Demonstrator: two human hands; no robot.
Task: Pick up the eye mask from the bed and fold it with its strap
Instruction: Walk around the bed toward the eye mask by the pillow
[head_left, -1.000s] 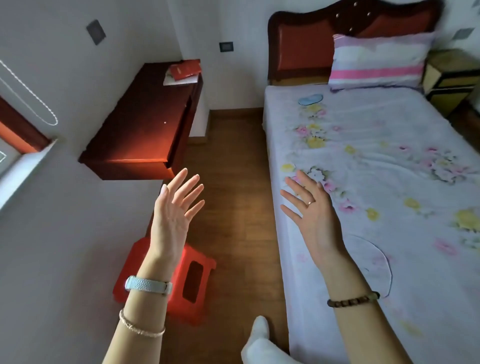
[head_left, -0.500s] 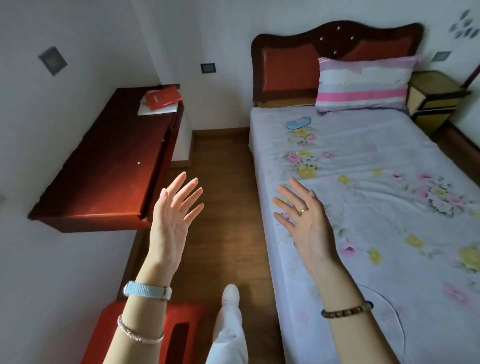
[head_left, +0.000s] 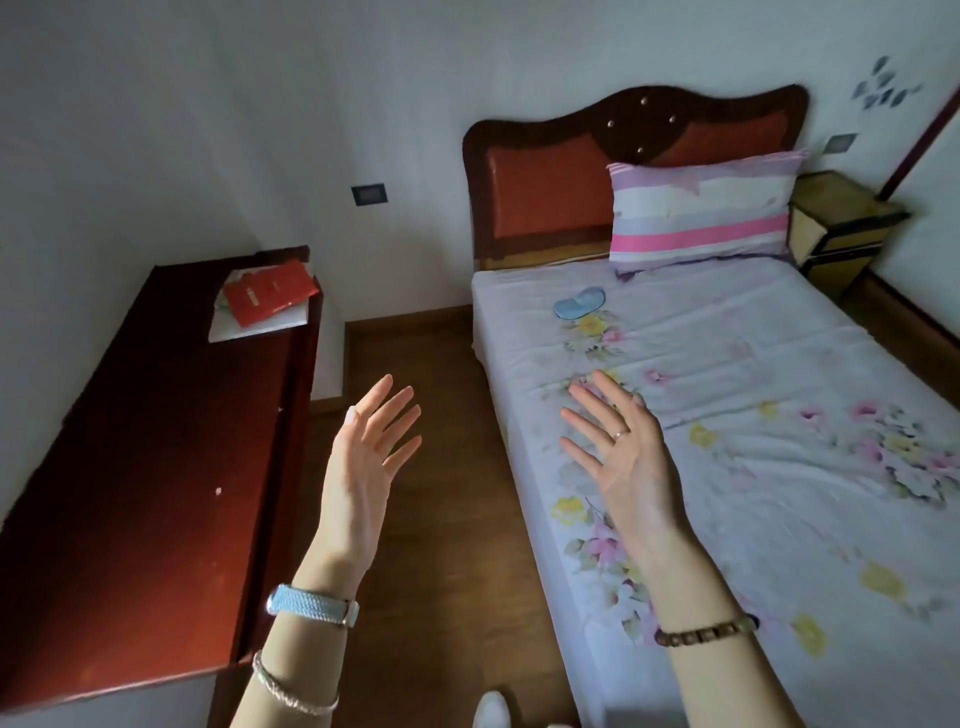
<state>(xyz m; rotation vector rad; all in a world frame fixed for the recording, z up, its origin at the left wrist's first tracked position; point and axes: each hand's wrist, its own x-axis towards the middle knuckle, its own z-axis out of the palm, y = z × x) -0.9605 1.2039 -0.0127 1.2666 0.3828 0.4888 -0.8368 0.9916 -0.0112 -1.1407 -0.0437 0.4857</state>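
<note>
A small light-blue eye mask (head_left: 578, 302) lies flat on the floral bed sheet (head_left: 753, 395) near the head of the bed, just below the pillow's left corner. Its strap cannot be made out. My left hand (head_left: 370, 457) is raised over the wooden floor between desk and bed, palm up, fingers spread, holding nothing. My right hand (head_left: 621, 452) hovers over the bed's left edge, also spread and holding nothing. Both hands are well short of the mask.
A striped pink and white pillow (head_left: 701, 210) leans on the red headboard (head_left: 623, 166). A dark red desk (head_left: 156, 457) with a red booklet (head_left: 267, 291) stands at the left. A yellow nightstand (head_left: 841, 223) sits right of the bed. My foot (head_left: 491, 714) shows below.
The view has moved forward along the aisle toward the head of the bed; the mask looks nearer. The red stool has dropped out of view. Both hands stay raised and spread.
</note>
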